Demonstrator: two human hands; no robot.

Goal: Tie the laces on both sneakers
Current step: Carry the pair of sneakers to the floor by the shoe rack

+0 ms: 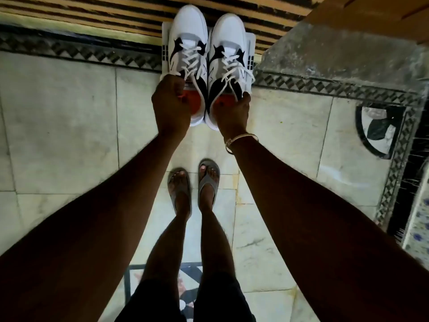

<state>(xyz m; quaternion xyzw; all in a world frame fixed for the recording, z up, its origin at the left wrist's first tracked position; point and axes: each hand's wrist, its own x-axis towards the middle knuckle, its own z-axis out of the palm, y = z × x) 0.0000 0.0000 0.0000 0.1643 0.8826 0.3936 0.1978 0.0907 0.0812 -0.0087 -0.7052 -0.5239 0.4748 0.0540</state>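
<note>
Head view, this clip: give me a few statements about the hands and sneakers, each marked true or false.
1. Each hand grips one sneaker at its heel end. True: left hand on the left sneaker, right hand on the right sneaker.
2. The laces are tied in bows. False: the ends hang loose.
3. The person is barefoot. False: grey flip-flops are on both feet.
4. A bracelet sits on the right wrist. True.
5. The sneakers are far apart. False: they are side by side.
</note>
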